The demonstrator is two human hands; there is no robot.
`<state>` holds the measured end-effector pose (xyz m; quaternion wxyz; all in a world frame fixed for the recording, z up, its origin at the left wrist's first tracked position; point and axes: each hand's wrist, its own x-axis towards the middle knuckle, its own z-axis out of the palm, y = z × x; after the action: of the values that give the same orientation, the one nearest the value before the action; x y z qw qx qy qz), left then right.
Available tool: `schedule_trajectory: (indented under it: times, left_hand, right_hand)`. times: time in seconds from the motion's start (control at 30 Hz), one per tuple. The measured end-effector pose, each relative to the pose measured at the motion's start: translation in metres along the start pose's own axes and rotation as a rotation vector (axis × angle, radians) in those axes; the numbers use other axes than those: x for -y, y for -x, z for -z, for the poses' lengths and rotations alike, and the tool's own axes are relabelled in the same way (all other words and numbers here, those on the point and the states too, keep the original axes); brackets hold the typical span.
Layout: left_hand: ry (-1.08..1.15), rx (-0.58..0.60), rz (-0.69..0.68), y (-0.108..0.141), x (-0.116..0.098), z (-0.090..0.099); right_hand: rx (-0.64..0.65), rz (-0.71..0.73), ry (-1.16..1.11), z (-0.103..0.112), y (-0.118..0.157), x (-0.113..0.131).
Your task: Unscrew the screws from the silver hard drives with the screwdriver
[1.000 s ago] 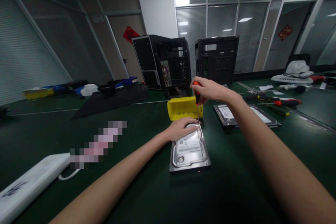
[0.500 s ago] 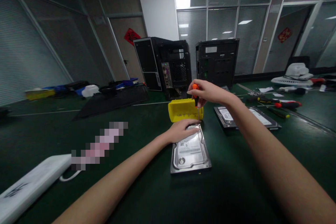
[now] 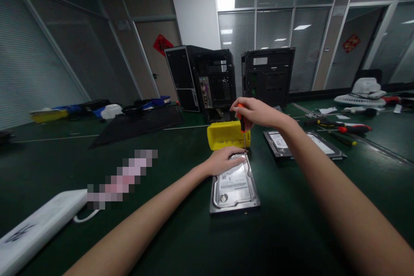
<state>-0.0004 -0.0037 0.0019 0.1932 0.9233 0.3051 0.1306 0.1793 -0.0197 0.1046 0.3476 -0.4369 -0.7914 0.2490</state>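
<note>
Centre of the frame: with left hand (image 3: 220, 162), holds down far end of hard drive (image 3: 235, 185), flat on table (image 3: 291, 207), fingers close together, thumb apart. Just beyond: yellow bin (image 3: 223, 133). To the right: with right hand (image 3: 258, 112), pinches near-upright screwdriver (image 3: 243, 126) between thumb and fingers, tip at hard drive's far right corner. Possible faults: slipping toward left fingertips, caused by tilt or weak downward pressure; twisting of hard drive, caused by light left-hand hold.

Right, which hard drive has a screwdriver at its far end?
The drive under the left hand; the screwdriver in the right hand points down at its far edge. The drives to the right have none.
</note>
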Motion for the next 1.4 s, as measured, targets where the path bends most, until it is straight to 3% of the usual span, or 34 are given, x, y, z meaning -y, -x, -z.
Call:
schedule_trajectory:
  times: [0.27, 0.53, 0.77, 0.97, 1.1, 1.4]
  left_hand:
    - [-0.003, -0.008, -0.003, 0.001, -0.002, 0.000]
    - [-0.006, -0.026, -0.018, 0.000, 0.002, -0.003]
    - [-0.025, -0.033, -0.019, 0.001, 0.002, -0.004]
    - [-0.003, -0.028, -0.013, 0.001, 0.001, -0.003]
    - [-0.003, -0.021, 0.000, 0.000, 0.001, -0.003]
    - [-0.003, -0.018, -0.007, -0.001, 0.002, -0.004]
  right_hand:
    - [0.045, -0.008, -0.022, -0.003, 0.003, 0.004]
    - [-0.058, -0.020, -0.006, -0.007, 0.005, 0.003]
    - [-0.052, -0.043, 0.011, -0.007, 0.005, -0.001]
    - [-0.146, 0.048, 0.137, -0.010, 0.002, -0.004]
    - [-0.209, 0.016, 0.219, -0.006, 0.002, -0.005]
    - [-0.198, 0.008, 0.148, 0.001, 0.003, -0.005]
